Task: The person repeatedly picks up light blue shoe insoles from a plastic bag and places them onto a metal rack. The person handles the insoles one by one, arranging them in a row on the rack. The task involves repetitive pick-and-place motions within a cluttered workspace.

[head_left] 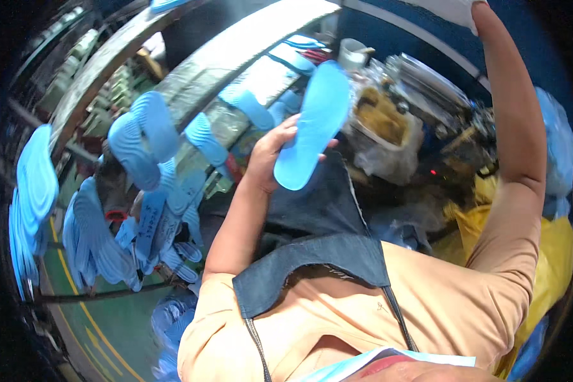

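Note:
A light blue shoe insole (315, 124) is gripped in my left hand (272, 153), its smooth face up and its length tilted toward the far right. The thumb lies along its near-left edge, and fingertips show past its right side. My right arm reaches up to the top right. At the picture's edge my right hand (455, 9) appears covered in white, perhaps a glove, and its fingers are cut off from view. Beyond the held insole, more blue insoles (247, 105) lie along a bench.
Blue insoles (32, 197) hang in stacks on a rack at left. A long pale board (248, 48) crosses the back. An open plastic-lined container (395, 143) holds a brownish-yellow substance, near a white cup (352, 56). Yellow bags (554, 267) lie at right.

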A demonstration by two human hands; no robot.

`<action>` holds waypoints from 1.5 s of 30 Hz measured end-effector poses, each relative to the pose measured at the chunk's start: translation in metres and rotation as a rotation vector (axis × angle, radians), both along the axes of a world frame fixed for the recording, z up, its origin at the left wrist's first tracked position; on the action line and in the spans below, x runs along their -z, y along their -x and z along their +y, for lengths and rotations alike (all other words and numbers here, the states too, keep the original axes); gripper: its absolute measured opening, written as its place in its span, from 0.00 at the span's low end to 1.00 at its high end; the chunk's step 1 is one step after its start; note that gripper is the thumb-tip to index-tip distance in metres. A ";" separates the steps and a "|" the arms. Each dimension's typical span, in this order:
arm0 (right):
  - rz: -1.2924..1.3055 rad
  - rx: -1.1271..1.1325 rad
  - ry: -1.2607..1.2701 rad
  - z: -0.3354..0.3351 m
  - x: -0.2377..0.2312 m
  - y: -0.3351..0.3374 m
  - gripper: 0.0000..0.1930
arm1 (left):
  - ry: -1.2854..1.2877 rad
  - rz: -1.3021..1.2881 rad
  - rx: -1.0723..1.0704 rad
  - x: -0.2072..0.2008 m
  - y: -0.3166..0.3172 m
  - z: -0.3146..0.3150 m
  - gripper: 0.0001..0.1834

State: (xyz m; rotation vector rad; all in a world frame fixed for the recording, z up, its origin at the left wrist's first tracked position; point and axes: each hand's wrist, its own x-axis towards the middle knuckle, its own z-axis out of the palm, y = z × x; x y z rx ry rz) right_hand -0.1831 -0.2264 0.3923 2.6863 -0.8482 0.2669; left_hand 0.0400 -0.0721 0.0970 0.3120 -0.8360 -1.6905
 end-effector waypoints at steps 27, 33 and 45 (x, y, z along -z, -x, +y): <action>-0.073 0.401 -1.095 -0.127 0.118 0.139 0.19 | -0.277 -1.997 -1.167 0.123 -0.072 -0.131 0.41; 0.095 0.496 -0.640 -0.134 0.115 0.122 0.13 | -0.283 -2.029 -1.204 0.131 -0.075 -0.140 0.40; -0.623 -0.391 -0.677 -0.134 -0.015 -0.091 0.21 | -0.337 -1.918 -1.082 0.119 -0.089 -0.124 0.41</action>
